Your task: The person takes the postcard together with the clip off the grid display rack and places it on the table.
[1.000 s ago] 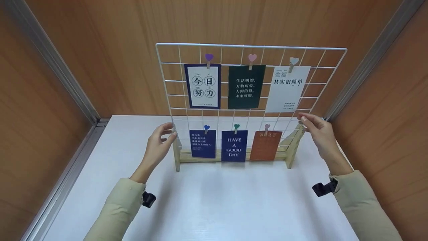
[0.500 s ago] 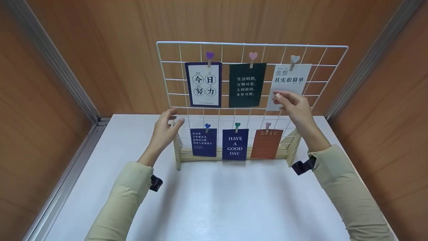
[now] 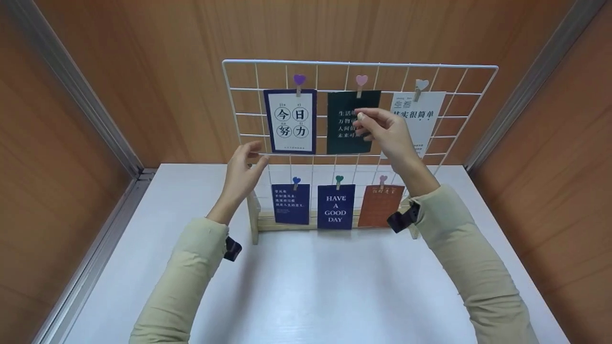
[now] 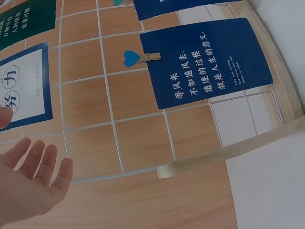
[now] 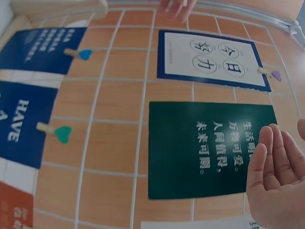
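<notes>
A white wire grid point(image 3: 334, 62) stands upright with cards clipped to it in two rows. My right hand point(image 3: 389, 136) is raised before the dark green card point(image 3: 340, 101), its fingers loosely bent and holding nothing. It covers part of that card and the left edge of the white card point(image 3: 423, 136). My left hand point(image 3: 241, 174) hovers at the grid's left side, below the blue-bordered card point(image 3: 292, 122). Nothing is between its fingers; whether they touch the wire I cannot tell. In the right wrist view, several fingers of the right hand point(image 5: 279, 183) lie side by side over the green card's edge.
Below hang a blue card point(image 3: 290, 215), a "HAVE A GOOD DAY" card point(image 3: 335, 205) and an orange card point(image 3: 375, 210). Heart clips, such as the purple heart clip point(image 3: 299, 79), hold the cards. A wooden stand point(image 3: 254, 231) supports the grid on a white table point(image 3: 296, 291). Wood-grain panels surround it.
My right hand has moved from the grid's lower right side, up and left across the white card to the green card. My left hand has risen and shifted slightly right.
</notes>
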A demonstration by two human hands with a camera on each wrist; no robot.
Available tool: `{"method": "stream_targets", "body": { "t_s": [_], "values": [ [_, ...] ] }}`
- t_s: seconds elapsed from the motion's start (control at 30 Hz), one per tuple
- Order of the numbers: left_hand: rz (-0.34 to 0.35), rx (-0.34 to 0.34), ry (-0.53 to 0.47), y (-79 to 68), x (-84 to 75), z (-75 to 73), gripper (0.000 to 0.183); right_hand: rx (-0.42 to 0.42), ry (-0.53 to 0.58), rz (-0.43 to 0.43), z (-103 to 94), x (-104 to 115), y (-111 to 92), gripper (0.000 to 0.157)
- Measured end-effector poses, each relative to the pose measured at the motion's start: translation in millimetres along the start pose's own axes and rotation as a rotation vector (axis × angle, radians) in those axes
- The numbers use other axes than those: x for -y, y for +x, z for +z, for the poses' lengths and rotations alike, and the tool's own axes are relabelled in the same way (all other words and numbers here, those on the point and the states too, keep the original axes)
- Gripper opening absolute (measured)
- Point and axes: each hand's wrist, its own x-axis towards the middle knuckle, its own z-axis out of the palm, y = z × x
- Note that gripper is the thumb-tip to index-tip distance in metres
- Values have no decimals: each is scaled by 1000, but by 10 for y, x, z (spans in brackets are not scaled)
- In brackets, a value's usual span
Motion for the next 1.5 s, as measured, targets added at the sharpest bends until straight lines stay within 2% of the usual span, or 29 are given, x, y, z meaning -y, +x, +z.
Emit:
{"method": "stream_targets", "body": {
  "t_s": [0.27, 0.43, 0.6, 0.83, 1.2, 1.33, 1.5],
  "values": [
    [49, -34, -25, 29, -59, 40, 37, 8, 47, -14, 198, 64, 113, 28],
    [23, -42, -33, 50, -68, 62, 36, 7, 56, -7, 317, 101, 179, 28],
    [25, -44, -44, 63, -57, 84, 35, 0, 65, 28, 434, 128, 247, 29],
    [13, -34, -48, 66, -76, 109, 36, -3, 31, 55, 584, 188, 313, 31],
    [20, -24, -104, 109, -108, 155, 36, 1, 36, -3, 716, 314, 441, 32],
    [18, -40, -118, 130, -105, 177, 35, -5, 10, 15, 763, 330, 498, 34],
    [9, -77, -107, 151, -94, 209, 33, -14, -13, 82, 826, 372, 556, 37]
  ]
}}
